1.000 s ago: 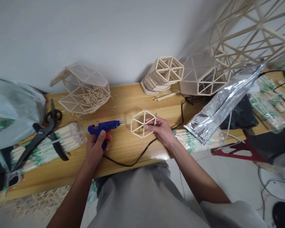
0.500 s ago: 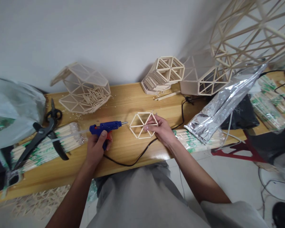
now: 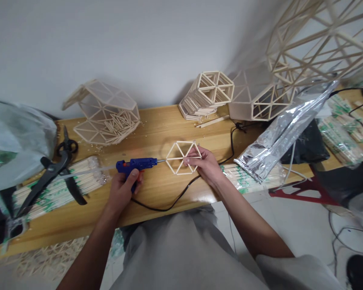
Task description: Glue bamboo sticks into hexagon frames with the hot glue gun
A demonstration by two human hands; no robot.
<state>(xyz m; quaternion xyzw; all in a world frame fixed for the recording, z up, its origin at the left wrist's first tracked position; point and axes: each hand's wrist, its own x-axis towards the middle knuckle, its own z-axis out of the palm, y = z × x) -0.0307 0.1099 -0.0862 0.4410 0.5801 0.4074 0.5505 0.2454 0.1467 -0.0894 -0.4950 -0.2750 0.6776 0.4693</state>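
My left hand is wrapped round the handle of a blue hot glue gun, its thumb on the side and a finger by the red trigger. The metal nozzle points right and meets the left corner of a hexagonal wooden stick frame. Six spokes run to the middle of this frame. My right hand pinches the frame at its right side, fingers and thumb near the hub. A clear glue stick juts from the back of the gun, and a black cord trails below it.
A stack of hexagon frames stands at the back, beside a lattice box. Short sticks fill an open lattice container at left. Cutters lie on packed sticks. A silver foil bag lies at right.
My left hand has moved the glue gun slightly right, bringing its nozzle to the frame's left corner. My right hand keeps its hold on the frame.
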